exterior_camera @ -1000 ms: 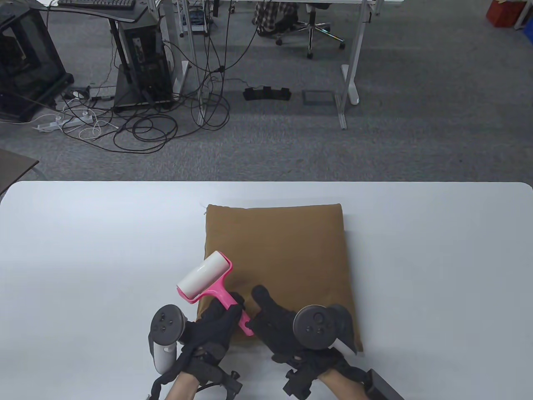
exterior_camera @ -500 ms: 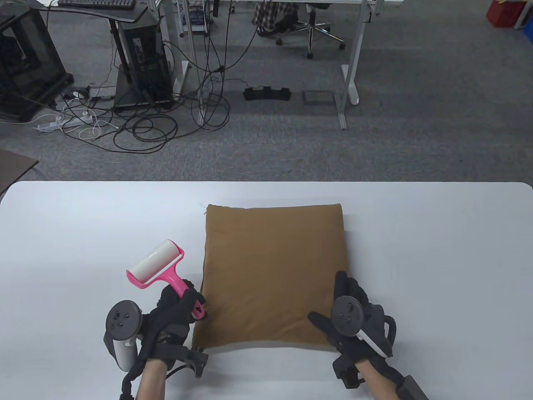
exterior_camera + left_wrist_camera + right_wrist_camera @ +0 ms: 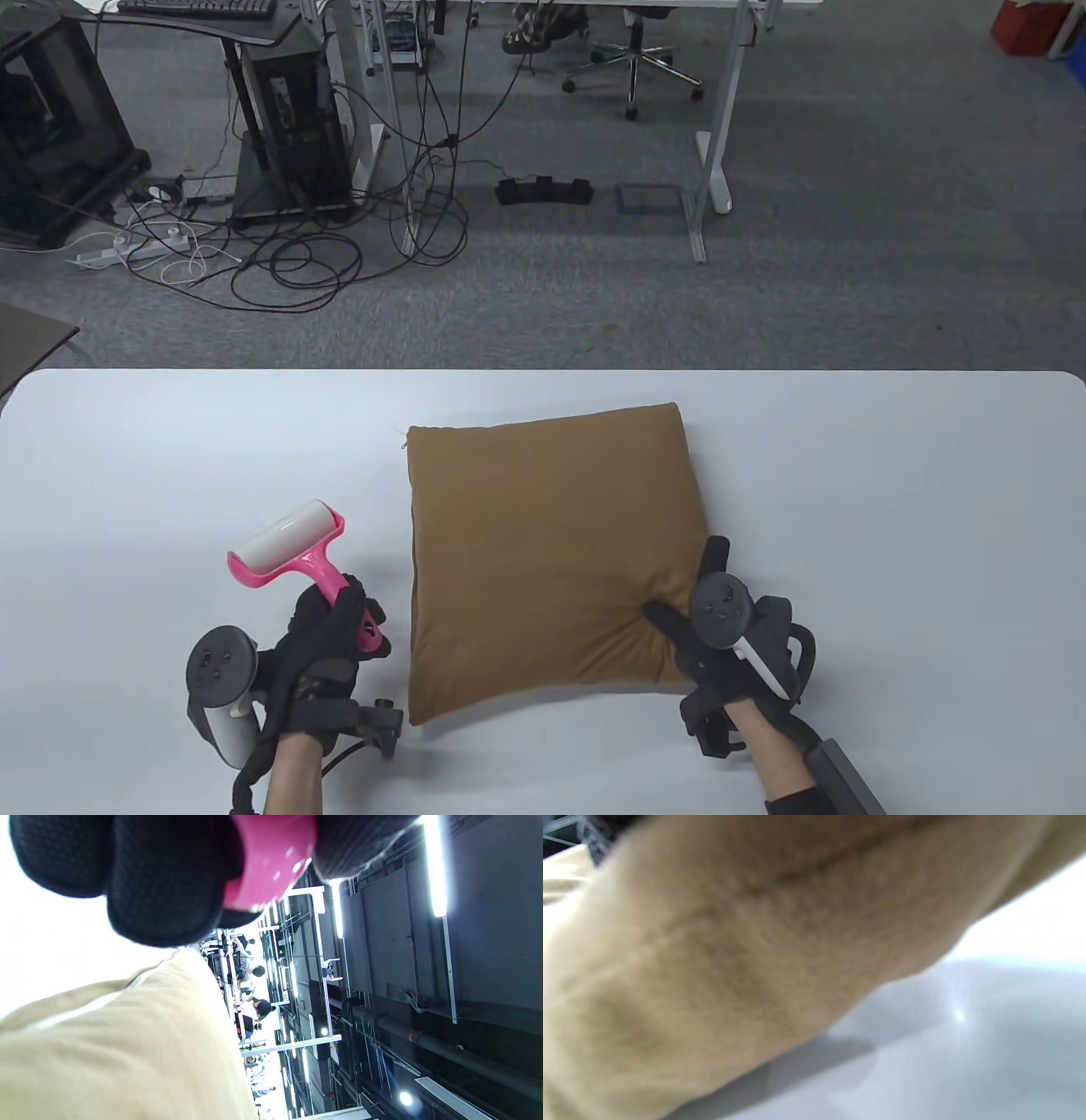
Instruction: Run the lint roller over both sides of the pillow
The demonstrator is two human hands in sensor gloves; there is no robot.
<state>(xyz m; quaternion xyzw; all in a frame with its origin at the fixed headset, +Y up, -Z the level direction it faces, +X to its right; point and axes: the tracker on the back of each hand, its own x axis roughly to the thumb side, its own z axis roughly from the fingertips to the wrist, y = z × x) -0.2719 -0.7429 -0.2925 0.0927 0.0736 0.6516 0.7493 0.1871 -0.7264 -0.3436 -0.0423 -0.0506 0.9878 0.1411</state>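
Note:
A brown square pillow (image 3: 547,556) lies on the white table (image 3: 891,475), slightly turned. My right hand (image 3: 700,607) grips its near right corner, thumb on top, and the fabric puckers there. The right wrist view is filled by the pillow's edge (image 3: 734,955), raised a little off the table. My left hand (image 3: 327,632) holds the pink handle of a lint roller (image 3: 288,543) with a white roll, left of the pillow and off it. In the left wrist view my gloved fingers (image 3: 165,878) wrap the pink handle (image 3: 271,857), with the pillow (image 3: 127,1052) below.
Beyond the table's far edge is grey carpet with desk legs, tangled cables (image 3: 288,255), a computer tower (image 3: 293,127) and an office chair (image 3: 632,59). A dark object (image 3: 25,340) sits off the table's left corner.
My left hand carried the roller off the pillow to the left. My right hand moved from the pillow's near middle to its right corner and gripped it; the pillow has turned and its corner lifted.

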